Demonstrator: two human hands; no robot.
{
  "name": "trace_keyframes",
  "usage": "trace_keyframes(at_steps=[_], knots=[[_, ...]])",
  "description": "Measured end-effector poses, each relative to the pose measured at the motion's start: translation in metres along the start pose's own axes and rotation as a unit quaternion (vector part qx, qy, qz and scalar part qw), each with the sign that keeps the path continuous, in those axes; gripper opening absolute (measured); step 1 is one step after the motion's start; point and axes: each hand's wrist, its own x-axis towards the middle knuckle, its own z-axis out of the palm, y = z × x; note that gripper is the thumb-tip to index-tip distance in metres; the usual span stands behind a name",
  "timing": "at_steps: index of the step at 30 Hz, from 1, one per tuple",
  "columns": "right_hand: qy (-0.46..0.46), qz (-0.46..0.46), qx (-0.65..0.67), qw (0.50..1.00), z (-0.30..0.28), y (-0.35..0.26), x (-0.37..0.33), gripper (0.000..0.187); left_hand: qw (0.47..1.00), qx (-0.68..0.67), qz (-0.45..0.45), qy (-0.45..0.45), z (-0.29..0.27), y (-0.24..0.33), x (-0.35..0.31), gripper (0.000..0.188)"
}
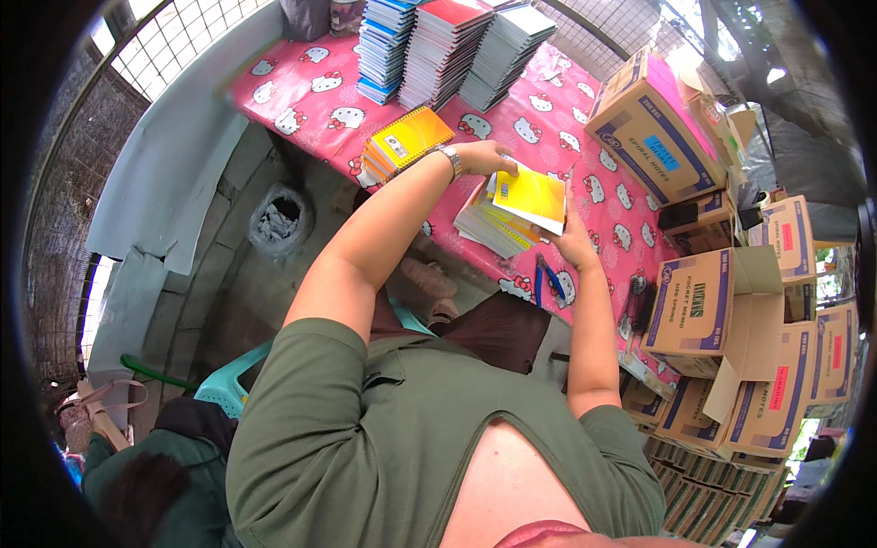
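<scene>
A yellow notebook [530,197] is tilted just above a stack of notebooks [490,225] with yellow edges and covers, near the table's front edge. My right hand [574,245] grips its right edge, thumb at the lower corner. My left hand [484,159], with a metal watch on the wrist, has its fingertips closed at the notebook's upper left corner. Beside my left wrist lies a pile of yellow spiral notebooks [409,139], its top one face up. Blue-handled pliers [548,276] rest on the table near my right forearm.
Tall stacks of blue [385,46], red [448,55] and grey [508,57] notebooks stand at the back of the pink patterned table [315,96]. Cardboard boxes [687,301] crowd the right side. A plastic-lined bin [280,219] sits on the floor at left.
</scene>
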Motion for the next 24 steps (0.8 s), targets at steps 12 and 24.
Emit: trace_keyframes(at_steps=[12,24], knots=[[0.022,0.021,0.131,0.991,0.012,-0.004,-0.014,0.13,0.995,-0.1,-0.007,0.011,0.003,0.014,-0.016,0.07],[0.182,0.031,0.179,0.966,0.034,0.021,-0.024,0.074,0.988,-0.131,0.038,0.077,0.012,-0.002,-0.002,0.062]])
